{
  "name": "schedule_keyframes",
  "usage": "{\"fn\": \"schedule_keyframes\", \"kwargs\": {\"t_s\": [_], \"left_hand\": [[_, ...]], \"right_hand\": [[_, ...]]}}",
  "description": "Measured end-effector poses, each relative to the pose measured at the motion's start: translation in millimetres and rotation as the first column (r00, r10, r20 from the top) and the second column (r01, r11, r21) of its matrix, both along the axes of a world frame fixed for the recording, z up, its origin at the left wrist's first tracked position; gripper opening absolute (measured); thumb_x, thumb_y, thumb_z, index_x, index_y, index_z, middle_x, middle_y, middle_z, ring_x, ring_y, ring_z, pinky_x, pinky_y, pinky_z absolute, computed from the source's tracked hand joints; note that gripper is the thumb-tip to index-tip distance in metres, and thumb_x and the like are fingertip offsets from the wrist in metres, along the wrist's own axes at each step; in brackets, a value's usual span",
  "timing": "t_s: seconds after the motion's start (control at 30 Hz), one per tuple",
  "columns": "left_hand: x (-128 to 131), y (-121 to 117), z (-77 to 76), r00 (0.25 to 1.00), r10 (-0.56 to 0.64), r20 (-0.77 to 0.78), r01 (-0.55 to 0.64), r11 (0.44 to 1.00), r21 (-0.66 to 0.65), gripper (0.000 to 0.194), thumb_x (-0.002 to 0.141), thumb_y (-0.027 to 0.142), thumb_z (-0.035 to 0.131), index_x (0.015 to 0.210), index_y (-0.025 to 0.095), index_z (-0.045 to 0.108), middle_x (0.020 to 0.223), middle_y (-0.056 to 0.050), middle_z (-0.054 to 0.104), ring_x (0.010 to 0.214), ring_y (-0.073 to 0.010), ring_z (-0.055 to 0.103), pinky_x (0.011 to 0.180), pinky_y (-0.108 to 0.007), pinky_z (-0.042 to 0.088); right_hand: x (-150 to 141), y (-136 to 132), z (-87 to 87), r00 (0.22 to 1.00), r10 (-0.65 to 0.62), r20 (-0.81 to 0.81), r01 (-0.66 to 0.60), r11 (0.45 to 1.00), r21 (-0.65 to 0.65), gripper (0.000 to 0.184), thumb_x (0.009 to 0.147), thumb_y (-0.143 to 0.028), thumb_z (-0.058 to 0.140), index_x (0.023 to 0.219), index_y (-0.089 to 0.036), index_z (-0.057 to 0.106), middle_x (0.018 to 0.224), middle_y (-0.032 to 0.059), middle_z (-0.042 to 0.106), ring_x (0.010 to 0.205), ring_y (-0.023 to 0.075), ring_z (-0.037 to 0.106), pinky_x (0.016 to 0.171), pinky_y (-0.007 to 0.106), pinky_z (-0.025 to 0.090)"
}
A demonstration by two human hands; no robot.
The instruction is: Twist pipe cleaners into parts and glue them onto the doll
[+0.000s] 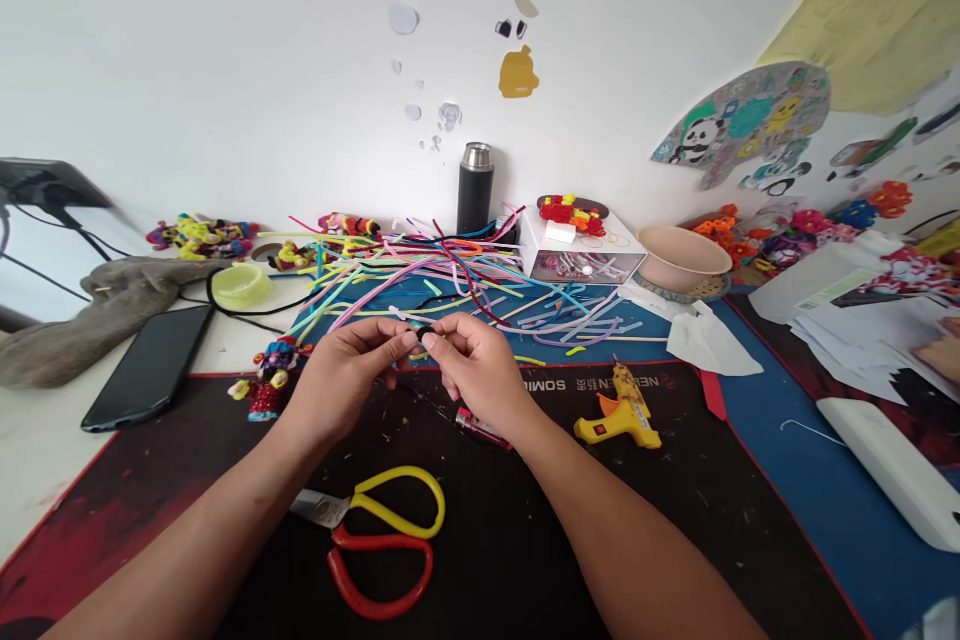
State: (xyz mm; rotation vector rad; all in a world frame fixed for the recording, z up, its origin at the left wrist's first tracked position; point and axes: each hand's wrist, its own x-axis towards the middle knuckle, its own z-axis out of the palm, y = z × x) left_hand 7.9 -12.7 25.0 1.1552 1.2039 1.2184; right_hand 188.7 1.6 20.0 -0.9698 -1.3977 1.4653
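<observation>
Between the fingertips of both hands is a small dark piece (424, 330), black and apparently fuzzy like pipe cleaner; most of it is hidden. My left hand (356, 360) pinches it from one side, and my right hand (480, 365) pinches it from the other. Beside my left wrist lies a small pipe-cleaner doll (268, 382) in dark red. A red lighter-like object (480, 428) sits partly under my right hand. Scissors (394, 510) with one yellow and one red handle lie below, between my forearms. Right of my right hand rests a yellow glue gun (621, 412).
Loose pipe cleaners (450, 280) of many colours spread behind the hands. At the back stand a black thermos (475, 190), a white box (585, 245) and a pinkish bowl (682, 258). A phone (150, 365) lies left; crumpled tissue (712, 340) and a white bottle (825, 275) are right.
</observation>
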Motion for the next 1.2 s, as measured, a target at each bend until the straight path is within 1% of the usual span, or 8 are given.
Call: {"fn": "schedule_keyframes", "kwargs": {"t_s": [0.13,0.27,0.37,0.47,0.57,0.7,0.9,1.2], "left_hand": [[-6,-1,0.2,0.996,0.009,-0.087,-0.008,1.000,0.014,0.040,0.072,0.056,0.098,0.083,0.020,0.083,0.073,-0.004,0.073,0.061,-0.0156,0.058,0.053,-0.025,0.046],[-14,-2,6.7,0.959,-0.011,-0.282,0.014,1.000,0.008,0.041,0.074,0.060,0.093,0.086,0.021,0.086,0.072,-0.004,0.075,0.055,-0.0154,0.054,0.052,-0.026,0.041],[-18,-2,11.8,0.901,-0.017,-0.434,0.043,0.998,0.050,0.036,0.077,0.060,0.087,0.081,0.024,0.087,0.080,-0.006,0.082,0.068,-0.0222,0.066,0.062,-0.028,0.048],[-19,-2,16.2,0.861,-0.029,-0.508,0.082,0.993,0.083,0.035,0.078,0.061,0.085,0.079,0.026,0.087,0.085,-0.006,0.084,0.081,-0.0271,0.073,0.072,-0.029,0.053],[-16,-4,21.2,0.885,-0.036,-0.464,0.074,0.995,0.063,0.042,0.075,0.065,0.087,0.078,0.023,0.085,0.081,-0.006,0.081,0.072,-0.0236,0.068,0.065,-0.028,0.050],[-6,-6,21.9,0.960,0.000,-0.282,0.006,1.000,0.018,0.045,0.073,0.065,0.090,0.079,0.021,0.081,0.066,-0.002,0.070,0.053,-0.0151,0.054,0.051,-0.025,0.042],[2,-3,6.3,1.000,-0.013,0.003,0.013,1.000,-0.007,0.041,0.073,0.057,0.097,0.079,0.019,0.081,0.069,-0.003,0.071,0.058,-0.0147,0.059,0.050,-0.023,0.046],[-5,0,7.6,0.996,-0.058,0.066,0.061,0.997,-0.053,0.044,0.062,0.054,0.105,0.077,0.018,0.084,0.069,-0.004,0.072,0.064,-0.0153,0.062,0.048,-0.020,0.048]], "right_hand": [[3,0,-0.5,0.995,0.002,0.099,-0.006,0.999,0.040,0.024,0.095,-0.047,0.071,0.095,-0.025,0.061,0.057,-0.0096,0.050,0.044,0.0116,0.045,0.047,0.026,0.032],[5,0,-1.2,0.954,-0.045,0.296,-0.023,0.975,0.222,0.015,0.097,-0.037,0.067,0.090,-0.024,0.065,0.059,-0.0078,0.048,0.054,0.0131,0.041,0.056,0.027,0.029],[6,1,-4.8,0.906,-0.056,0.420,-0.078,0.952,0.296,0.014,0.098,-0.034,0.067,0.087,-0.024,0.066,0.057,-0.0075,0.046,0.056,0.0140,0.041,0.059,0.029,0.027],[4,1,-9.0,0.893,-0.057,0.447,-0.089,0.950,0.299,0.011,0.097,-0.033,0.068,0.089,-0.025,0.068,0.057,-0.0072,0.047,0.056,0.0147,0.043,0.060,0.029,0.028],[3,1,-10.2,0.930,-0.049,0.365,-0.056,0.961,0.270,0.012,0.097,-0.034,0.068,0.091,-0.025,0.067,0.061,-0.0058,0.053,0.057,0.0145,0.045,0.058,0.028,0.030],[2,0,-7.7,0.974,-0.017,0.225,-0.020,0.987,0.160,0.018,0.099,-0.043,0.068,0.100,-0.025,0.066,0.064,-0.0054,0.057,0.053,0.0140,0.049,0.053,0.027,0.034],[1,-1,-7.3,0.998,0.000,0.065,-0.004,0.998,0.060,0.025,0.096,-0.047,0.072,0.098,-0.024,0.062,0.061,-0.0075,0.057,0.045,0.0113,0.048,0.047,0.024,0.038],[5,-1,0.9,0.989,0.020,0.148,-0.037,0.993,0.113,0.020,0.096,-0.042,0.069,0.093,-0.023,0.063,0.058,-0.0086,0.051,0.045,0.0110,0.046,0.048,0.024,0.033]]}}
